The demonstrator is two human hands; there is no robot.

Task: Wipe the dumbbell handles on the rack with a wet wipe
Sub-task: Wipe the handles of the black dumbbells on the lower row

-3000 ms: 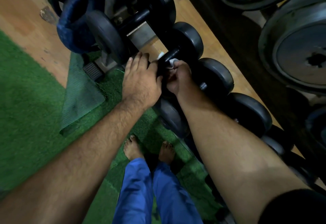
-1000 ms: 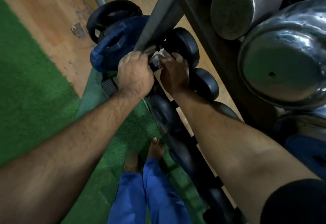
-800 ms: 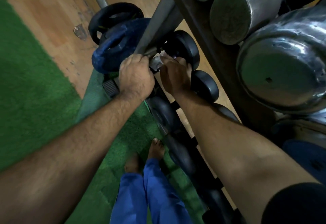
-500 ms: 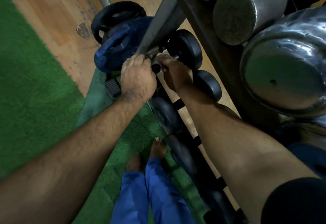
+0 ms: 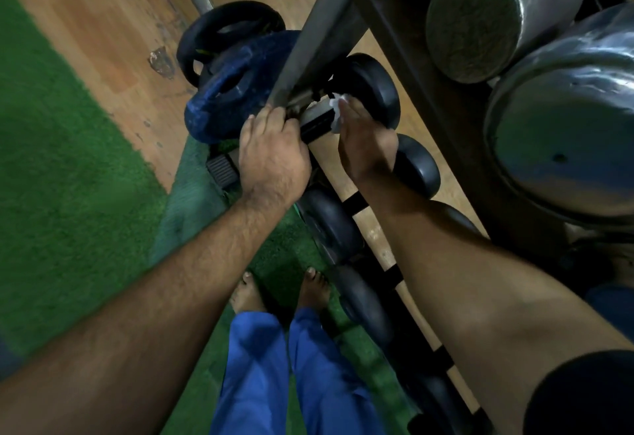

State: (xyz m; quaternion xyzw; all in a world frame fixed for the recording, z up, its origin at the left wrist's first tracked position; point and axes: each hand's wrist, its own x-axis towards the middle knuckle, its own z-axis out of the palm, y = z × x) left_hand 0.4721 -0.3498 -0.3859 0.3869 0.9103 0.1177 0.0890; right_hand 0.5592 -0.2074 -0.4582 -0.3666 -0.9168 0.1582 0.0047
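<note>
green turf (image 5: 61, 167) (no legible labels)

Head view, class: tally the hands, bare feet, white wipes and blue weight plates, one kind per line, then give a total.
Hands: 2 (left hand, right hand)
Bare feet: 2 (left foot, right foot)
White wipes: 1
Blue weight plates: 1
Total: 6

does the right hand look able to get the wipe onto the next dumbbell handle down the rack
Probably yes. The right hand holds the wet wipe at the end dumbbell, and the next handle lies bare just beside its wrist, with nothing over it.
</note>
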